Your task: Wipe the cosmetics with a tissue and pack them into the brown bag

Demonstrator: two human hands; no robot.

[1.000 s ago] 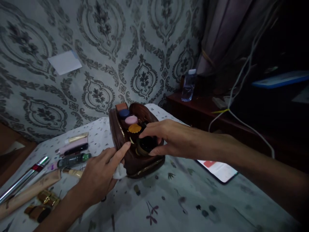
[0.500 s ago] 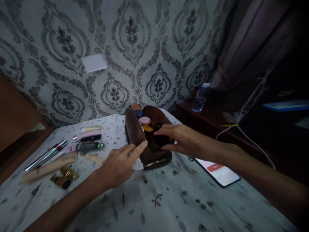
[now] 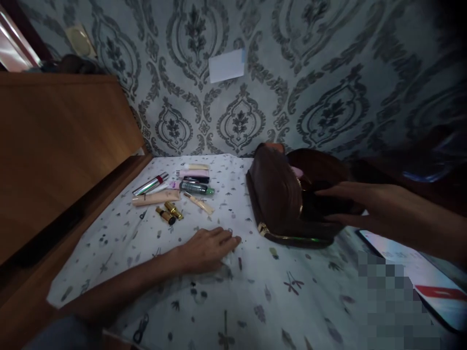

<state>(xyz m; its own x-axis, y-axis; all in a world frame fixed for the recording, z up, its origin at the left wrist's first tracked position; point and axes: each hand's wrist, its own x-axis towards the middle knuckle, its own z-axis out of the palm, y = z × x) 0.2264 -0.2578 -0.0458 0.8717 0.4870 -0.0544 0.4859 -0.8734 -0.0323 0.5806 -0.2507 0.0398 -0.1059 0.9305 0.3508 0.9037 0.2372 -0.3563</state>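
Observation:
A brown cosmetic bag [image 3: 275,189] with a gold zipper stands unzipped on the patterned sheet [image 3: 255,296]. My right hand [image 3: 359,204] reaches into its opening from the right, thumb and fingers apart around the dark interior; the fingertips are partly lost in shadow. Inside the bag a pink round item [image 3: 297,171] peeks out. To the left of the bag my left hand [image 3: 209,249] rests palm down on the sheet, fingers bent over a pale crumpled tissue [image 3: 223,272] that barely shows beneath.
Several cosmetics lie on the left: a beige tube [image 3: 156,197], a silver tube [image 3: 150,183], a dark green-capped bottle [image 3: 195,187], small gold-capped bottles [image 3: 171,210] and a brush-like item [image 3: 199,202]. A lit phone [image 3: 412,265] lies at the right. A wooden board [image 3: 65,146] borders the left side.
The view has turned left, so the bag appears farther right. My left hand has come away from the bag's front down to the sheet. My right hand stays at the bag's opening.

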